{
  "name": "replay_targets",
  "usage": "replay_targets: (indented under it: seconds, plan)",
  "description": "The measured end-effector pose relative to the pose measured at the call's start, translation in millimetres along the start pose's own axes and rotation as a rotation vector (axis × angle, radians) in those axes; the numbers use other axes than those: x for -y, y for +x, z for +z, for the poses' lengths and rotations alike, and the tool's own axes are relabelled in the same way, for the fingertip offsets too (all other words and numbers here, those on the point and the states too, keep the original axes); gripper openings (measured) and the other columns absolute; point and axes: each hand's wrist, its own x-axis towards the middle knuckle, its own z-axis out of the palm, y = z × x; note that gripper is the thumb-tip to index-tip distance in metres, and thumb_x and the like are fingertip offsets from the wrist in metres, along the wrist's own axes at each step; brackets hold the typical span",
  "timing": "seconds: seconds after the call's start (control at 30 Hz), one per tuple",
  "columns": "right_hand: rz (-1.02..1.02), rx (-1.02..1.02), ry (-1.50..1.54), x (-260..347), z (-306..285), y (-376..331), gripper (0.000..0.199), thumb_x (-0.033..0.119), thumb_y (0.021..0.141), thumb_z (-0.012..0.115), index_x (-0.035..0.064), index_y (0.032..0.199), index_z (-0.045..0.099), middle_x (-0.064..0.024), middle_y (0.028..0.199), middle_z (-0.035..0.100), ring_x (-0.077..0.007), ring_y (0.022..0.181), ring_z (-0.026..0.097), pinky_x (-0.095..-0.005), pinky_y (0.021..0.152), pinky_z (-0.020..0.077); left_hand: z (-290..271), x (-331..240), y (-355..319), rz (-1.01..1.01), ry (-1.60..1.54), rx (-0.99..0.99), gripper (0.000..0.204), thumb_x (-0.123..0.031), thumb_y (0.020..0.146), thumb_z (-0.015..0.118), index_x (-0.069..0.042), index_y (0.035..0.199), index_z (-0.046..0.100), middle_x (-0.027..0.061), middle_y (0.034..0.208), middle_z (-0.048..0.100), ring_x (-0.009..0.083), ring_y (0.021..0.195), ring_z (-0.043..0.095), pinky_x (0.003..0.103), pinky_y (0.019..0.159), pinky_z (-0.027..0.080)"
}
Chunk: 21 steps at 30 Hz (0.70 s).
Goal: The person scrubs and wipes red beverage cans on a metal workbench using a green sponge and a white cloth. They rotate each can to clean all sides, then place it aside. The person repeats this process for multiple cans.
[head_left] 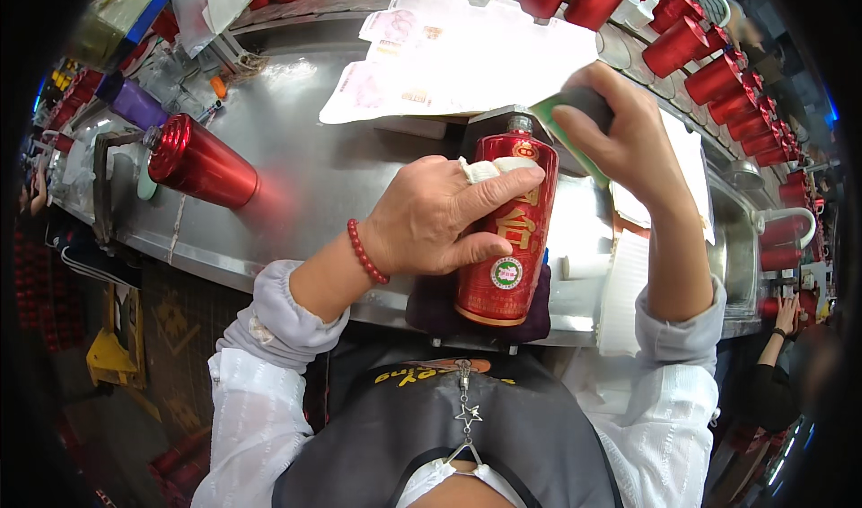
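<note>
A red bottle (503, 279) with gold characters and a round green-and-white emblem lies with its neck away from me, on a dark cloth pad (535, 315). My left hand (444, 207) reaches over it from the left, its thumb and forefinger pressed on the bottle's front. White coverings (496, 168) wrap one or more of its fingertips. Past the bottle's shoulder, my right hand (620, 117) pinches a flat dark piece with a green face (575, 141). The hand's back hides part of that piece. Its kind I cannot make out.
Pale printed sheets (476, 54) cover the bench behind the bottle. At left another red bottle (202, 162) is held tilted beside a metal bracket (103, 171). Red bottles (678, 45) line a curved conveyor along the back and right. White paper (628, 279) lies right, near a sink (738, 229).
</note>
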Motion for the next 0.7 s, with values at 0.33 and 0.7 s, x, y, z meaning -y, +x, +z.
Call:
replay_targets:
  seconds: [0.33,0.7]
  plan:
    - [0.138,0.226,0.286,10.3,2.9,-13.5,0.022,0.018,0.088,0.073,0.0021,0.099,0.063,-0.0048,0.079,0.062,-0.0135,0.071,0.059,-0.0292,0.065,0.0484,-0.2,-4.0,-7.6,-0.621,-0.660,-0.328,0.047,-0.043,0.109,0.049,-0.002,0.129,0.063,0.0016,0.102,0.063,0.0048,0.080,0.049,0.024,0.073,0.046]
    - [-0.087,0.436,0.053,32.7,20.1,3.4,0.019,0.004,0.085,0.071,0.0018,0.103,0.067,-0.0152,0.084,0.072,-0.0302,0.075,0.071,-0.0373,0.068,0.0569,18.4,9.0,-73.6,-1.015,-1.543,-0.501,0.048,-0.047,0.110,0.040,-0.003,0.120,0.058,0.0110,0.108,0.067,0.0226,0.105,0.065,0.037,0.095,0.051]
